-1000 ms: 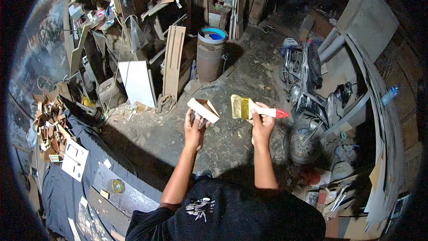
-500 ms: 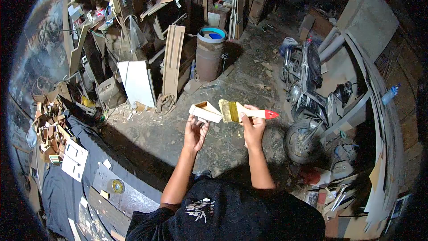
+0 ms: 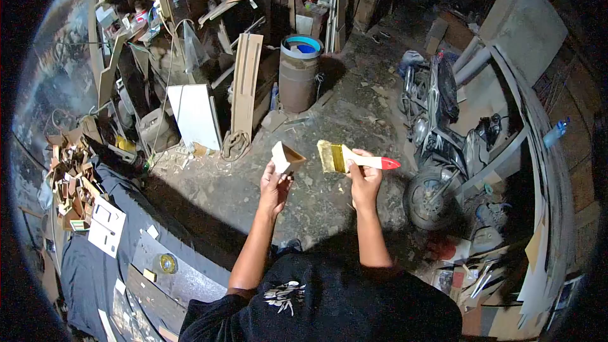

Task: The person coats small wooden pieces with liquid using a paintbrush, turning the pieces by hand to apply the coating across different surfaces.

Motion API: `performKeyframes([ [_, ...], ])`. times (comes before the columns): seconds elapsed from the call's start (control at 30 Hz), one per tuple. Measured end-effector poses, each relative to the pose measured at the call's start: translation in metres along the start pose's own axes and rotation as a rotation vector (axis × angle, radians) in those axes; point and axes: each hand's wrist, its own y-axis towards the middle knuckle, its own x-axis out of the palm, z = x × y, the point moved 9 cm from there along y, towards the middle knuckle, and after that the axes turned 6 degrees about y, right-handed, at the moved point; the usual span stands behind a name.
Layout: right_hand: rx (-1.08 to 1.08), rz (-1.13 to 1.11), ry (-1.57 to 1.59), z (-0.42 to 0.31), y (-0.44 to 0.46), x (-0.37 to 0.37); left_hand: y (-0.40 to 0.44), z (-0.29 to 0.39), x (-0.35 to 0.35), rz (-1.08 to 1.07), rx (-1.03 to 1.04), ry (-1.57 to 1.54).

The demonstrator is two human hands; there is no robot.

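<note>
"Two hands up in front, so what lies furthest left of the fingers?"

"Heaped wood offcuts (image 3: 71, 187), well left of the left fingers, then a round glass jar (image 3: 167, 263) on the bench, nearer the body than those fingers."

"And the left hand (image 3: 274, 195)?"

"Its fingers are closed around the lower part of a small wooden box (image 3: 282, 161). The box sits just above the fingertips, tilted, with its opening towards the brush side."

"Is that a good hold?"

"I'd say so: fingertips low leave the rim and the outer faces free. A light, steady pinch suits thin walls; squeezing hard could flex them or let the box twist."

"What's right of it?"

"A wide flat paintbrush (image 3: 359, 159), bristles pointing left at the box but apart from it. The right hand (image 3: 365, 185) grips the wooden handle near the ferrule, thumb on the near side, red tip sticking out right of the fingers."

"Any advice there?"

"That close grip gives control over such a broad head. Best to lay the bristles flat, press lightly and turn the box with the left fingers, since a stabbing edge could knock it loose."

"Further right?"

"A motorcycle (image 3: 437, 123), well apart from the right fingers."
</note>
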Motion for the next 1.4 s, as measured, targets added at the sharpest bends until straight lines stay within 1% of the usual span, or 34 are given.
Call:
performKeyframes([
  [0.1, 0.009, 0.024, 0.061, 0.001, 0.002, -0.002, 0.003, 0.002, -0.002, -0.046, 0.023, 0.005],
  [0.2, 0.048, 0.036, 0.088, -0.002, 0.001, -0.002, 0.001, 0.018, -0.002, 0.02, 0.134, 0.165],
  [0.23, 0.049, 0.035, 0.089, -0.002, 0.002, -0.003, 0.002, 0.017, -0.003, 0.022, 0.134, 0.165],
  [0.3, 0.03, 0.003, 0.061, -0.004, 0.003, -0.003, 0.002, 0.027, -0.002, 0.065, 0.234, 0.469],
  [0.37, 0.038, -0.019, 0.073, -0.006, 0.004, 0.0, 0.003, 0.028, 0.002, 0.054, 0.236, 0.473],
  [0.43, 0.043, -0.04, 0.086, -0.006, 0.004, 0.003, 0.001, 0.025, 0.003, 0.108, 0.142, 0.397],
  [0.47, 0.027, -0.049, 0.075, -0.006, 0.004, 0.005, 0.001, 0.026, 0.003, 0.106, 0.143, 0.398],
  [0.53, 0.029, -0.065, 0.06, -0.01, 0.002, 0.008, 0.001, 0.025, 0.012, 0.011, 0.174, 0.291],
  [0.57, 0.03, -0.065, 0.059, -0.01, 0.002, 0.007, 0.001, 0.024, 0.012, 0.012, 0.174, 0.29],
  [0.63, 0.013, -0.079, 0.024, -0.01, 0.003, 0.006, 0.0, 0.033, 0.017, 0.047, 0.28, 0.462],
  [0.67, 0.013, -0.08, 0.022, -0.009, 0.003, 0.005, 0.0, 0.034, 0.019, 0.048, 0.28, 0.46],
  [0.73, -0.051, -0.093, 0.02, -0.014, 0.005, 0.005, -0.004, 0.046, 0.023, 0.112, 0.395, 0.701],
  [0.77, -0.05, -0.093, 0.02, -0.014, 0.005, 0.004, -0.006, 0.046, 0.025, 0.113, 0.395, 0.701],
  [0.83, -0.096, -0.175, -0.042, -0.032, 0.003, 0.015, -0.012, 0.054, 0.033, 0.183, 0.456, 0.916],
  [0.87, -0.084, -0.211, -0.053, -0.038, 0.0, 0.022, -0.013, 0.054, 0.034, 0.183, 0.455, 0.917],
  [0.93, -0.021, -0.297, -0.105, -0.045, -0.004, 0.035, -0.021, 0.062, 0.052, 0.147, 0.647, 1.133],
  [0.97, 0.009, -0.313, -0.124, -0.044, -0.006, 0.039, -0.023, 0.062, 0.053, 0.146, 0.647, 1.132],
  [1.03, 0.018, -0.343, -0.186, -0.038, -0.007, 0.044, -0.035, 0.068, 0.082, 0.071, 0.775, 1.387],
  [1.17, -0.05, -0.314, -0.131, -0.039, -0.009, 0.052, -0.047, 0.068, 0.112, -0.033, 0.885, 1.465],
  [1.23, -0.162, -0.362, -0.222, -0.042, -0.011, 0.053, -0.048, 0.075, 0.119, -0.051, 0.915, 1.483],
  [1.3, -0.136, -0.366, -0.22, -0.041, -0.013, 0.049, -0.052, 0.08, 0.125, -0.058, 0.978, 1.52],
  [1.37, -0.108, -0.373, -0.216, -0.044, -0.014, 0.048, -0.053, 0.08, 0.124, -0.046, 0.965, 1.506],
  [1.4, -0.043, -0.38, -0.234, -0.046, -0.014, 0.048, -0.052, 0.08, 0.123, -0.038, 0.952, 1.491],
])
